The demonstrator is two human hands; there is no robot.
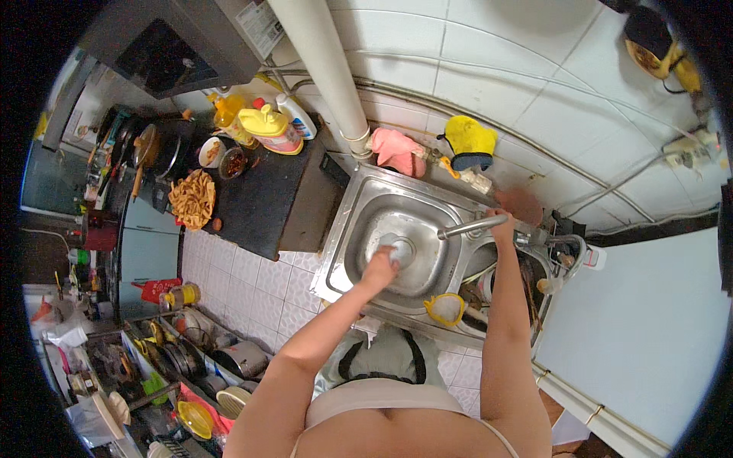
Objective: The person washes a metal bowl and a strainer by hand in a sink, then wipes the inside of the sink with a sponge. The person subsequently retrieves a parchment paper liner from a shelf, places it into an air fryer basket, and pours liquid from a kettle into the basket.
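A stainless steel sink basin [426, 209] lies before me. My left hand [381, 268] reaches down into it, fingers over the drain area. A small whitish thing [390, 238] shows at those fingertips; whether the hand grips it or only touches it, I cannot tell. My right hand [503, 226] is closed around the rear end of the metal faucet [467, 228], whose spout points left over the basin. A yellow-rimmed strainer [445, 309] rests on the sink's front edge, between my forearms.
Right of the basin, a smaller sink compartment [481, 260] holds utensils. Pink [395, 150] and yellow [471, 140] cloths hang by the wall pipes. A black counter [252, 200] at left bears bottles, bowls and a heap of brown food pieces [193, 199]. A white surface [635, 309] stands right.
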